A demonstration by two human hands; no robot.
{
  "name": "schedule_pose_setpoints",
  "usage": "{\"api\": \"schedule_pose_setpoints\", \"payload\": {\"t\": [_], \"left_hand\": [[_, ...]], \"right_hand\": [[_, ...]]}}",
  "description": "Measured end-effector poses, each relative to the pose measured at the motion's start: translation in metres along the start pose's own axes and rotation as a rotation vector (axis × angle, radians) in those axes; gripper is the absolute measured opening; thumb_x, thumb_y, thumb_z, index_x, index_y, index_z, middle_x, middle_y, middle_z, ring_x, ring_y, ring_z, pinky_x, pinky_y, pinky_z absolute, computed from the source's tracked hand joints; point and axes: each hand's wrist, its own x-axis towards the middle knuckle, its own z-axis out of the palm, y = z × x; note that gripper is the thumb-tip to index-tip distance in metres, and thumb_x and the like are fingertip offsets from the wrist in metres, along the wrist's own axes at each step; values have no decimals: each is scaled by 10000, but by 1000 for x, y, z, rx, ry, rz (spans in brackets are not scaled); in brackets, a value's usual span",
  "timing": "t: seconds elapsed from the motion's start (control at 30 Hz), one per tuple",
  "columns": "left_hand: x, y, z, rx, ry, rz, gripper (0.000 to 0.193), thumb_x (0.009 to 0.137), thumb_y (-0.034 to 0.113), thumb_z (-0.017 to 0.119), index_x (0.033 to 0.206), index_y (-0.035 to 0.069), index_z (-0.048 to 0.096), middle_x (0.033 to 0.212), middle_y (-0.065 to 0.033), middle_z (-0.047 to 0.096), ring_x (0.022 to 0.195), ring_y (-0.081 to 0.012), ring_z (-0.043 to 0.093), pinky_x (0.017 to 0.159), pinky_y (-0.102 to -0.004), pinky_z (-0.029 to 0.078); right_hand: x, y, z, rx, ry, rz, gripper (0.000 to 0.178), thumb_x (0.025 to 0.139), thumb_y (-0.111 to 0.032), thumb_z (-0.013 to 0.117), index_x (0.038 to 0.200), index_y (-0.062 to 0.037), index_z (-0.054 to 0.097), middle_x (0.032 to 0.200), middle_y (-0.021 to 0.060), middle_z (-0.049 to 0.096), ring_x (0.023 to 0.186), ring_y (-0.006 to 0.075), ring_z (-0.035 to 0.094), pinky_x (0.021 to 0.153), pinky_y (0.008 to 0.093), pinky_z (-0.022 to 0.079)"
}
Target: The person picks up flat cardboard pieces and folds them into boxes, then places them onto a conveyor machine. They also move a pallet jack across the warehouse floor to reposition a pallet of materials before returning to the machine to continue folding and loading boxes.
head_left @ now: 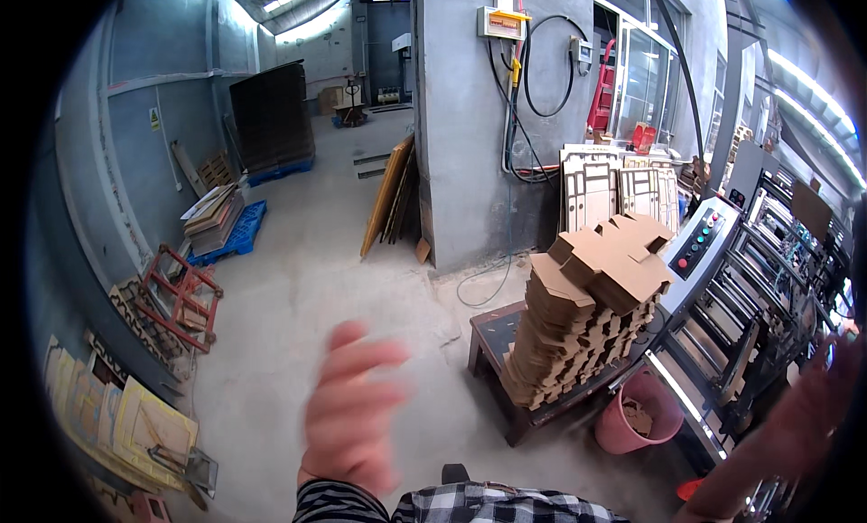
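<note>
My left hand is raised over the bare floor, blurred by motion. Its fingers are bent a little and apart, and nothing shows in them. At the right edge, my right hand reaches out beside the machine; blur and shadow hide its fingers. Between the two hands, a tall stack of brown die-cut cardboard blanks rises from a low dark table. Several blanks on top lie askew to the pile. Neither hand touches the stack.
A pink bin with cardboard scraps stands between table and machine. The machine's panel carries coloured buttons. Cutting boards lean on the wall. At left are a red metal frame, a blue pallet with sheets, and leaning boards.
</note>
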Motion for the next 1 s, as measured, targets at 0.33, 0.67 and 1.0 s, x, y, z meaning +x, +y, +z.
{"api": "schedule_pose_setpoints", "payload": {"t": [0.33, 0.67, 1.0], "left_hand": [[-103, -112, 126, -181, -446, -648, 274, 752, 139, 677, 1007, 54, 630, 972, -101, 638, 939, -278, 580, 856, -365, 437], [-14, -104, 240, -468, -436, -309, 276, 706, 69, 691, 979, 75, 653, 1033, -99, 647, 984, -271, 618, 891, -404, 460], [44, -32, 252, -31, -480, 192, 181, 816, 215, 616, 992, 180, 587, 962, 70, 618, 1009, -158, 517, 837, -348, 398]], "right_hand": [[-188, 198, -68, -204, 284, 1438, 555, 851, -353, 588, 1303, -91, 401, 1155, 113, 515, 932, 200, 571, 724, 330, 475], [-217, 301, -86, 203, 319, 1920, 962, 755, -591, 601, 1445, -151, 95, 1394, 287, 244, 1194, 426, 404, 922, 538, 385], [-203, 323, -64, 350, 121, 2028, 876, 763, -487, 667, 1402, -152, 170, 1291, 222, 368, 1037, 300, 509, 833, 468, 447]]}}
